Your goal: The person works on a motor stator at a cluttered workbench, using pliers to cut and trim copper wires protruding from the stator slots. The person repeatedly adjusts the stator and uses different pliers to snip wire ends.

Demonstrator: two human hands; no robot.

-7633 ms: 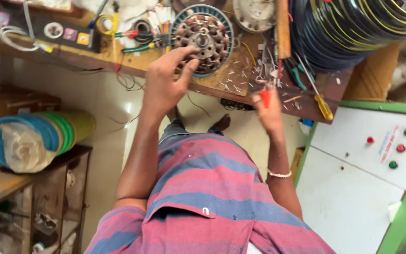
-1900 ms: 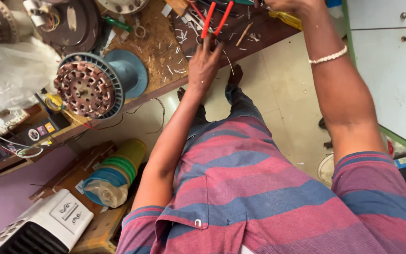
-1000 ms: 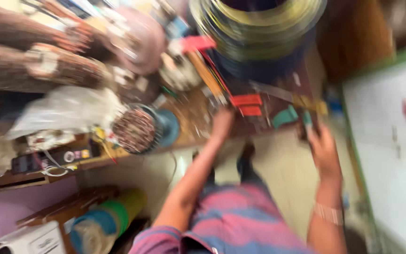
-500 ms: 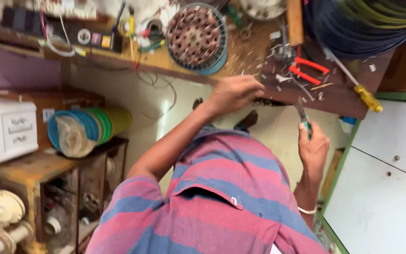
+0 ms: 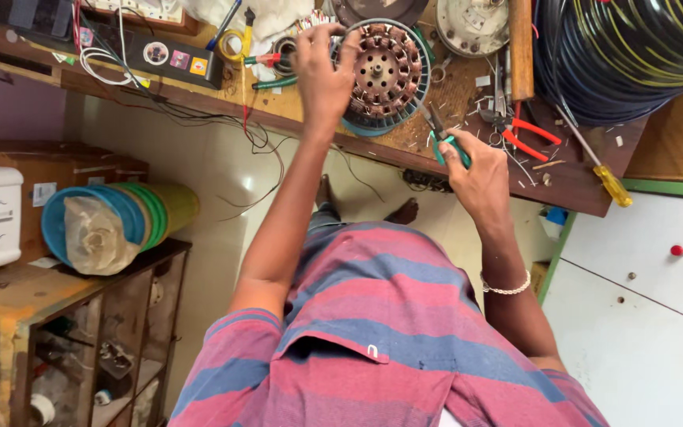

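Head view: left hand [image 5: 324, 67] pinches a grey wire [image 5: 381, 25] over the wound stator [image 5: 385, 75] — right hand [image 5: 480, 170], at four o'clock, grips green-handled pliers [image 5: 446, 141].

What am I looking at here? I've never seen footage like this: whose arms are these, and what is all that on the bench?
The picture comes from a camera worn on a person's head, looking down, so you see their own striped shirt and both arms. The left hand grips a grey wire at the rim of a round motor stator with copper windings. The right hand holds green-handled pliers beside it. On the wooden workbench lie red-handled pliers, a yellow-handled screwdriver, wire scraps and a big coil of dark cable. Stacked coloured tubs sit on a shelf at left.
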